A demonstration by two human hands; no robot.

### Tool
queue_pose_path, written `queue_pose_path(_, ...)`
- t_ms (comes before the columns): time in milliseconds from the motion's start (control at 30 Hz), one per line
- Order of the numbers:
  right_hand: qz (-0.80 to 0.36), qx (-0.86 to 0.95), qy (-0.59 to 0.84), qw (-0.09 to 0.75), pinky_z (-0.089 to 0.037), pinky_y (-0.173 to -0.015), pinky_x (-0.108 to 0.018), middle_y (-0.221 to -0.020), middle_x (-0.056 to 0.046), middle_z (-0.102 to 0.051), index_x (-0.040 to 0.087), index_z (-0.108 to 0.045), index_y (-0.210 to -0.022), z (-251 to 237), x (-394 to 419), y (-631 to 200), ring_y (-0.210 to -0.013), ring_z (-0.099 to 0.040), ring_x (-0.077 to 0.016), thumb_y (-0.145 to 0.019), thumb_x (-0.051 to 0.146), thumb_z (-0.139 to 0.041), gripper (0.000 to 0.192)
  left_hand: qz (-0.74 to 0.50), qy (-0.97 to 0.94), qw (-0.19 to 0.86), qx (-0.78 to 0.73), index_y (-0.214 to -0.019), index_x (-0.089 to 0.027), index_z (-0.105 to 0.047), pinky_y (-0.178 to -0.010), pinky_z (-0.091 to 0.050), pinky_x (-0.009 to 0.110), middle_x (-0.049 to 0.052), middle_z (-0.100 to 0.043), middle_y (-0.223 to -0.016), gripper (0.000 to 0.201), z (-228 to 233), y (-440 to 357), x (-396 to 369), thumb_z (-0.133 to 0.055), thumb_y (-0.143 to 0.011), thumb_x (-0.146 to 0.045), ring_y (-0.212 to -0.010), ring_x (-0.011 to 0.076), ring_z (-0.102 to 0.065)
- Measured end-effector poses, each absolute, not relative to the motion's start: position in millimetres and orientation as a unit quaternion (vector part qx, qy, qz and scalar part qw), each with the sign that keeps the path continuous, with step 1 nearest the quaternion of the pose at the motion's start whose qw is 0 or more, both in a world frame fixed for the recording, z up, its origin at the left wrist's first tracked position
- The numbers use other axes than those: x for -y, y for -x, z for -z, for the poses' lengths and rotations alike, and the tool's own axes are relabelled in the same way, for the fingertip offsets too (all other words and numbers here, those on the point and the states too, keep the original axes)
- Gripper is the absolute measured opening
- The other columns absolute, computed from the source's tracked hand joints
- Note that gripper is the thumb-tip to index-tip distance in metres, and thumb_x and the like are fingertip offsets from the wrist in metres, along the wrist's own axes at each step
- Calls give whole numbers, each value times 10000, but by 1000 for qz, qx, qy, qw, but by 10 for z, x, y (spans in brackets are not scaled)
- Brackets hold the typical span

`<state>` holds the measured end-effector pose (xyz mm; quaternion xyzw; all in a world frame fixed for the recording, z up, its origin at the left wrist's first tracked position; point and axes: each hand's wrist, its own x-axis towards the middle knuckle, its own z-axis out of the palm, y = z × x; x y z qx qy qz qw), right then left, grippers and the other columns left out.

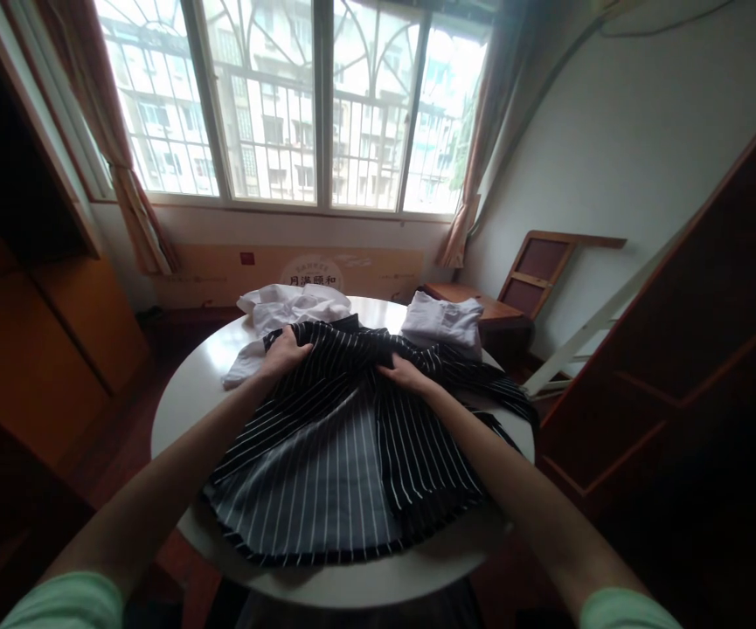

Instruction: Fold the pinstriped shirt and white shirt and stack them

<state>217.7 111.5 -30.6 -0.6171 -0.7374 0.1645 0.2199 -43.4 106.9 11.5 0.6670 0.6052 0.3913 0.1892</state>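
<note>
A round white counter (pixel 181 393) is covered across its middle by a black striped garment (pixel 325 454), spread out with its hem toward the near edge. The garment's far edge is gripped by the left hand (pixel 284 351) and the right hand (pixel 405 374). Beyond it, a crumpled white cloth (pixel 289 307) and a folded white garment (pixel 443 320) are seen.

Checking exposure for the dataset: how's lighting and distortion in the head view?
Head view: strongly backlit, the window is blown out while the cabinets at both sides fall into deep shadow; the left hand and right hand on the striped garment stay readable; wide-angle lens bends the window frame and walls; the table shows soft glare; no clear motion blur.
</note>
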Motion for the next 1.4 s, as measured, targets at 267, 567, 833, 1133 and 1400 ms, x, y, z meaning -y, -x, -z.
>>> queue_pose_path(267, -102, 834, 502, 204, -369, -568, -231, -679, -15, -554, 161, -536, -691, 163, -139, -2201, -604, -492, -119, -776, 411, -548, 264, -130, -859, 35, -494, -834, -185, -494, -692, -393, 299, 47, -549, -850, 271, -100, 605, -181, -534, -719, -427, -765, 192, -515)
queue_pose_path(567, -174, 894, 391, 129, -399, -616, -237, -872, -31, -528, 184, -556, -913, 236, 833, -2253, -721, -492, -127, -728, 345, -621, 253, -24, -866, 60, -497, -890, -195, -504, -720, -398, 290, 65, -535, -959, 224, 257, 1249, 203, -460, -748, -362, -833, 197, -527)
queue_pose_path(833, -245, 846, 423, 214, -426, -694, -265, -812, -30, -590, 181, -613, -869, 258, 772, -2359, -749, -544, -129, -880, 267, -404, 226, -38, -855, 66, -514, -747, -198, -459, -590, -358, 261, 31, -549, -802, 201, 201, 1261, 199, -319, -822, -320, -672, 157, -523)
queue_pose_path(1133, -371, 702, 477, 376, -471, -662, -264, -825, -33, -639, 187, -629, -884, 135, 656, -2512, -740, -585, -136, -835, 352, -450, 248, -21, -859, 85, -504, -783, -191, -525, -660, -389, 281, 60, -556, -879, 193, 204, 1192, 214, -442, -743, -360, -757, 187, -521)
queue_pose_path(1400, -195, 787, 473, 345, -475, -672, -301, -795, -23, -622, 207, -620, -845, 117, 724, -2643, -726, -585, -155, -735, 207, -557, 127, -5, -868, 116, -483, -756, -187, -527, -641, -379, 271, 40, -548, -814, 208, 158, 1219, 161, -388, -765, -341, -712, 165, -505)
